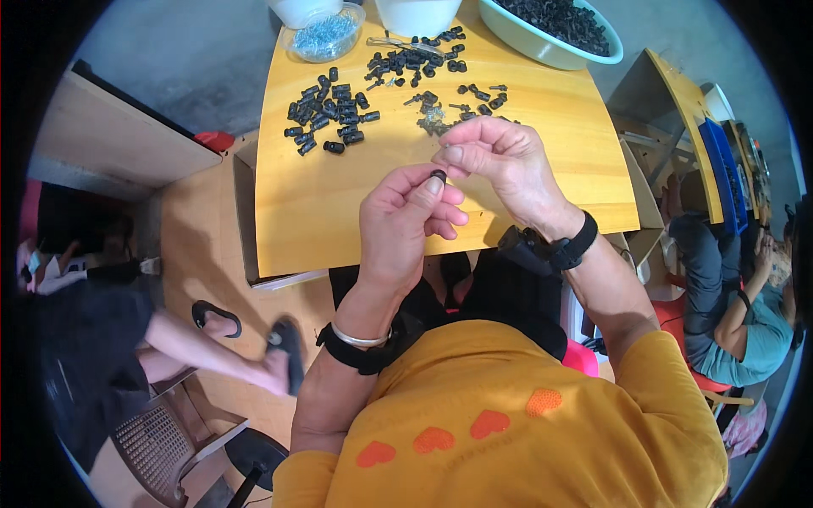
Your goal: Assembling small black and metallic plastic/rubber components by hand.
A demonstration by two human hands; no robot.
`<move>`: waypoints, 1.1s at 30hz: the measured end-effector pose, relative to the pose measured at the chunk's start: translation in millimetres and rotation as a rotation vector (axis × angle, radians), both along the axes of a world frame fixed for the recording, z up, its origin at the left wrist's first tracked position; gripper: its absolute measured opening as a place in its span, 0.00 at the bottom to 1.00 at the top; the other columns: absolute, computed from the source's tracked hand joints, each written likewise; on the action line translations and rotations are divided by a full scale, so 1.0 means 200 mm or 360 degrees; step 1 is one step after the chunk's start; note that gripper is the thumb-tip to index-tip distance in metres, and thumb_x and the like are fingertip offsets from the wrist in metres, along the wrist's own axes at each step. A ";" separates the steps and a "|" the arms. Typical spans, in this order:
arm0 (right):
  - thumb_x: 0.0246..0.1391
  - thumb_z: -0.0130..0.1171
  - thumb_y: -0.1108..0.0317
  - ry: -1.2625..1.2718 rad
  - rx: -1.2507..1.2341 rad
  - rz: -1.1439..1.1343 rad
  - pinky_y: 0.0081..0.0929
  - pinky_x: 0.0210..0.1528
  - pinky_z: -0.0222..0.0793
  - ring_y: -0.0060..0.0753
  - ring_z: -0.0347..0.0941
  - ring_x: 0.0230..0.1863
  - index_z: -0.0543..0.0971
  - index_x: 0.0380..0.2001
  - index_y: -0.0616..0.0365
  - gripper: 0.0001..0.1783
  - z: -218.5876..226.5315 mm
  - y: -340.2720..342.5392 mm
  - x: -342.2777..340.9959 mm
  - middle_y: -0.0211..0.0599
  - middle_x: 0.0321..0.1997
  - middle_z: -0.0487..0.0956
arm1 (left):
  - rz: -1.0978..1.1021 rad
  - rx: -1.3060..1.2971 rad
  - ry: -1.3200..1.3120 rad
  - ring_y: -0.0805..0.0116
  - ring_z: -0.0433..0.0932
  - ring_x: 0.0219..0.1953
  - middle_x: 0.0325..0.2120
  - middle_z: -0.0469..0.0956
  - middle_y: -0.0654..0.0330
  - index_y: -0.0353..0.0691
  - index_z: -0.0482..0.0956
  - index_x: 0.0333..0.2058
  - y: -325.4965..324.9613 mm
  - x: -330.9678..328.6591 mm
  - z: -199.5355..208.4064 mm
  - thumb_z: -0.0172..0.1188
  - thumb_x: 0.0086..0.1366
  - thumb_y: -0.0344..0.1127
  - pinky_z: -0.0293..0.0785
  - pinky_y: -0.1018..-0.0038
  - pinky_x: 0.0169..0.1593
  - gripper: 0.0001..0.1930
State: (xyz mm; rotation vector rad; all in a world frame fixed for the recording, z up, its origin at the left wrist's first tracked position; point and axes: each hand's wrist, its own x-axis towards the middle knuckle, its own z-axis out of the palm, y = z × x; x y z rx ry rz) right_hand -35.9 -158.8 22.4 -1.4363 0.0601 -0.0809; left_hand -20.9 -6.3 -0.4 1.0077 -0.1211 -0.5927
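Over the near part of the yellow wooden table [559,127], my left hand [398,212] pinches a small black plastic piece [438,175] between thumb and fingers. Just above it, my right hand [512,161] has thumb and forefinger pressed together; whatever sits between them is too small to make out. Beyond the right fingertips lies a little heap of tiny metal springs [432,114]. Black barrel-shaped plastic pieces [330,108], resembling cord locks, are gathered at the left. Loose black parts [484,100] are scattered on the right, with another pile [402,63] farther back.
At the back stand a clear tub [296,46] of bluish springs, white containers [419,15] and a pale green basin [550,55] full of black parts. A metal tool [405,44] lies there. One person [93,364] is at left; another [745,339] sits at right.
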 end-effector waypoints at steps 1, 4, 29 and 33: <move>0.50 0.56 0.74 0.0000 0.0003 0.0004 0.14 0.34 0.68 0.18 0.72 0.29 0.75 0.33 0.65 0.07 -0.01 0.01 -0.01 0.33 0.28 0.77 | 0.0007 0.0017 0.0014 0.72 0.77 0.23 0.26 0.76 0.55 0.31 0.71 0.39 0.00 -0.01 0.00 0.51 0.63 0.32 0.72 0.82 0.24 0.10; 0.50 0.56 0.74 -0.0143 -0.0011 -0.0076 0.15 0.35 0.68 0.17 0.71 0.31 0.76 0.32 0.65 0.06 -0.05 0.03 -0.03 0.32 0.29 0.77 | -0.0002 0.0046 0.0016 0.72 0.77 0.24 0.27 0.77 0.55 0.32 0.70 0.40 0.01 -0.02 0.01 0.51 0.63 0.33 0.72 0.82 0.25 0.11; 0.52 0.52 0.69 -0.0739 -0.0932 0.0069 0.29 0.39 0.65 0.38 0.69 0.34 0.76 0.39 0.60 0.11 -0.17 0.06 -0.12 0.39 0.32 0.74 | 0.0058 0.0249 -0.0057 0.75 0.73 0.19 0.22 0.75 0.59 0.34 0.73 0.34 0.03 0.02 -0.08 0.50 0.62 0.32 0.68 0.83 0.21 0.07; 0.51 0.52 0.67 -0.0127 -0.0914 -0.0033 0.32 0.39 0.66 0.42 0.70 0.34 0.77 0.38 0.60 0.12 -0.02 -0.11 0.02 0.40 0.30 0.74 | 0.0087 0.0315 -0.0211 0.76 0.73 0.19 0.22 0.75 0.59 0.34 0.72 0.35 -0.02 0.09 -0.07 0.50 0.62 0.32 0.68 0.84 0.22 0.07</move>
